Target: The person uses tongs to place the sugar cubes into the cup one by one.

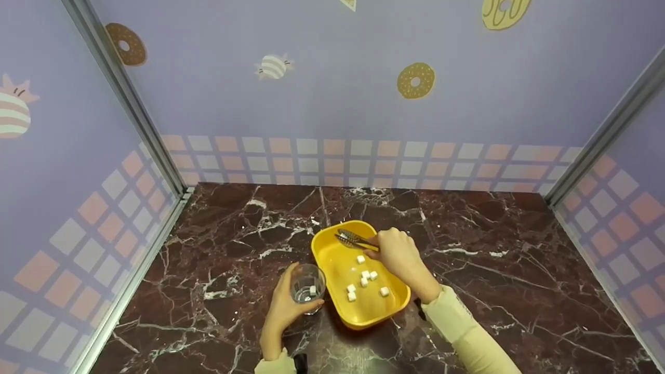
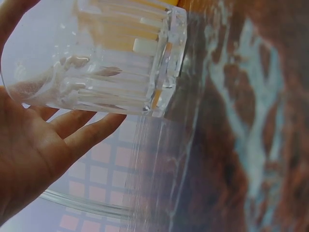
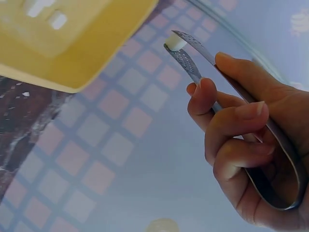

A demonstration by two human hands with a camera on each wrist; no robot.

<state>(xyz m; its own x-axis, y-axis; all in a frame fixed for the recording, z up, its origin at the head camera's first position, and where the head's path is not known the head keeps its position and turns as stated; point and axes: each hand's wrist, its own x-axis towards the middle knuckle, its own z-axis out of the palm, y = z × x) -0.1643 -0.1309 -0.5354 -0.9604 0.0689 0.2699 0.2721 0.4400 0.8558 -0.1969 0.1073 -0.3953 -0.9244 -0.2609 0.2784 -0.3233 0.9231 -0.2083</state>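
My left hand [image 1: 283, 306] holds a clear drinking glass [image 1: 306, 280], thumb on the near side and fingers on the far side. One white cube [image 2: 145, 46] lies at the bottom of it. In my right hand [image 1: 400, 254] is a pair of metal tongs [image 3: 285, 147] with perforated tips, the fingers curled around its arms. A white cube [image 3: 175, 41] is pinched between those tips, above the far end of a yellow tray [image 1: 335, 262]. Several more white cubes [image 1: 365, 275] are scattered over the tray's floor. The glass is just left of the tray.
A dark red marbled tabletop [image 1: 223, 244] lies under everything. Purple patterned panels [image 1: 337, 93] enclose it at the back and both sides, with metal corner posts [image 1: 124, 93] between them.
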